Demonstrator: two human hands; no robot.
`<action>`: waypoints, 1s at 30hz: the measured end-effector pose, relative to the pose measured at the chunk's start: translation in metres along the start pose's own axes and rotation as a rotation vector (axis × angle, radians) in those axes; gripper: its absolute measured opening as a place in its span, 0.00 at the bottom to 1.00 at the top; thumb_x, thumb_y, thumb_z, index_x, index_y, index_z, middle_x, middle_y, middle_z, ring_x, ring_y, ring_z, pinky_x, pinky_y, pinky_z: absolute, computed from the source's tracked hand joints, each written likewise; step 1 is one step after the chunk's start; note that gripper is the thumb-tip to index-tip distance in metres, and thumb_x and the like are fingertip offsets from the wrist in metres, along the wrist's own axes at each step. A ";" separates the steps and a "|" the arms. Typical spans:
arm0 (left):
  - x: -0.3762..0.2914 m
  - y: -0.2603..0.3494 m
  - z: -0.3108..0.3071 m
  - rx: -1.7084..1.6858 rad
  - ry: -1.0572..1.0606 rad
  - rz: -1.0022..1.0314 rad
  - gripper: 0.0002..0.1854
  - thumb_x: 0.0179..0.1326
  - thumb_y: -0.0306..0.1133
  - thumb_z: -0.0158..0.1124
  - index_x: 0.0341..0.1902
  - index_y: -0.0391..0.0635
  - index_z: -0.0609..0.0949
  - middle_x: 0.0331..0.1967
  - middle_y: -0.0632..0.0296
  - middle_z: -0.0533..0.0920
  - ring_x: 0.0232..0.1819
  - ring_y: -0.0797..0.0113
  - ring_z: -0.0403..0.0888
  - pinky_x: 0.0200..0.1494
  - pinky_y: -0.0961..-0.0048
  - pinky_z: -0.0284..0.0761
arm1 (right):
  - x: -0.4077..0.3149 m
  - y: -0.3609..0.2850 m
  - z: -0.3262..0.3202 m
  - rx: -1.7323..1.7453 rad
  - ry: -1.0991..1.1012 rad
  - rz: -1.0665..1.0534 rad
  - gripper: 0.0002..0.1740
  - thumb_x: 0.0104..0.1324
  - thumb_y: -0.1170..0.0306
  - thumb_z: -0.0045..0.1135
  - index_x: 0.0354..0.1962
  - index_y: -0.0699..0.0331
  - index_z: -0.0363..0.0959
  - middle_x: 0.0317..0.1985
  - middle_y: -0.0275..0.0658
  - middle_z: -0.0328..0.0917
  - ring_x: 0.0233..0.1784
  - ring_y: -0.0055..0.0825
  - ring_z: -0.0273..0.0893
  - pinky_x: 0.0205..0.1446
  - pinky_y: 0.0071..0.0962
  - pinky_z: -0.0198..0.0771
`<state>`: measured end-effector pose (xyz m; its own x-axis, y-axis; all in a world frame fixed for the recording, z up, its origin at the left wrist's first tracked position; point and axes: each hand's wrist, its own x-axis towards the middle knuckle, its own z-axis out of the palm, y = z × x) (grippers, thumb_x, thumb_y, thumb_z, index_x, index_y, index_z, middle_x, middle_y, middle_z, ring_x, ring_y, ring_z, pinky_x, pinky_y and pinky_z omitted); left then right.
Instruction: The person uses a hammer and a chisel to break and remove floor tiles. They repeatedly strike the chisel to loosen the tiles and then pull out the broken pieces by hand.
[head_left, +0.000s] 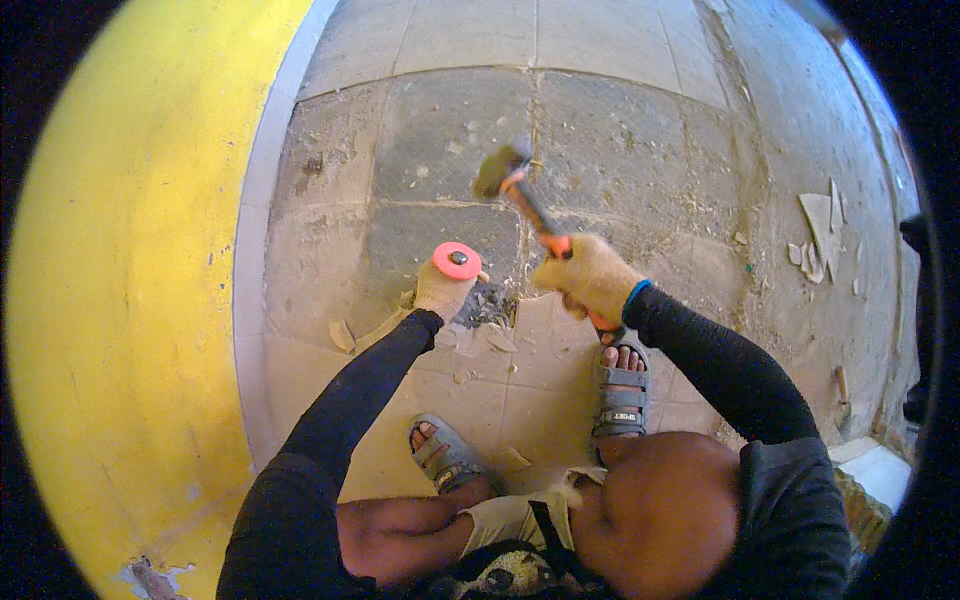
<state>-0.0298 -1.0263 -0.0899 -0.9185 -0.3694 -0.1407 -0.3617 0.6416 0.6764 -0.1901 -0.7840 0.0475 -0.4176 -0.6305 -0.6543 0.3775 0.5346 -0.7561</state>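
Note:
My left hand (444, 291), in a tan work glove, is closed around a chisel with a round pink hand guard (457, 261); the metal striking end shows at the guard's centre, and the blade is hidden below. In my right hand (589, 276), also gloved, is a hammer with an orange and black handle. Its blurred head (501, 171) is raised ahead of and to the right of the chisel. Below my left hand lie dark rubble (484, 304) and the broken edge of the floor tiles (544, 319).
A yellow wall (135, 262) with a tiled skirting (251, 225) runs along the left. Broken tile pieces (819, 225) lie at the right, with a small wooden-looking handle (842, 385) nearer me. A loose shard (342, 336) lies left of the rubble. My sandalled feet rest on the tiles.

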 end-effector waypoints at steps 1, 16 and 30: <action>0.001 -0.004 0.001 0.008 0.005 0.033 0.15 0.58 0.43 0.72 0.46 0.51 0.87 0.40 0.55 0.90 0.45 0.51 0.88 0.47 0.58 0.82 | 0.003 -0.009 -0.004 0.024 0.051 -0.073 0.12 0.64 0.66 0.68 0.37 0.60 0.73 0.19 0.27 0.66 0.16 0.19 0.65 0.16 0.28 0.61; 0.004 0.009 -0.003 -0.025 -0.021 -0.097 0.11 0.61 0.40 0.71 0.41 0.47 0.87 0.38 0.56 0.90 0.43 0.58 0.90 0.45 0.62 0.83 | -0.012 0.008 0.019 0.013 -0.068 0.179 0.11 0.65 0.66 0.67 0.41 0.58 0.75 0.18 0.28 0.65 0.13 0.20 0.65 0.13 0.29 0.59; -0.007 0.008 0.018 0.019 0.263 -0.104 0.15 0.57 0.45 0.75 0.42 0.49 0.87 0.37 0.59 0.90 0.43 0.55 0.89 0.45 0.62 0.82 | -0.016 0.004 0.027 -0.063 -0.120 0.079 0.11 0.63 0.69 0.68 0.31 0.61 0.72 0.18 0.31 0.70 0.14 0.23 0.68 0.15 0.30 0.62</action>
<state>-0.0289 -1.0064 -0.0960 -0.8041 -0.5943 -0.0145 -0.4571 0.6025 0.6542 -0.1599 -0.7873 0.0556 -0.2855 -0.6456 -0.7083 0.3514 0.6170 -0.7041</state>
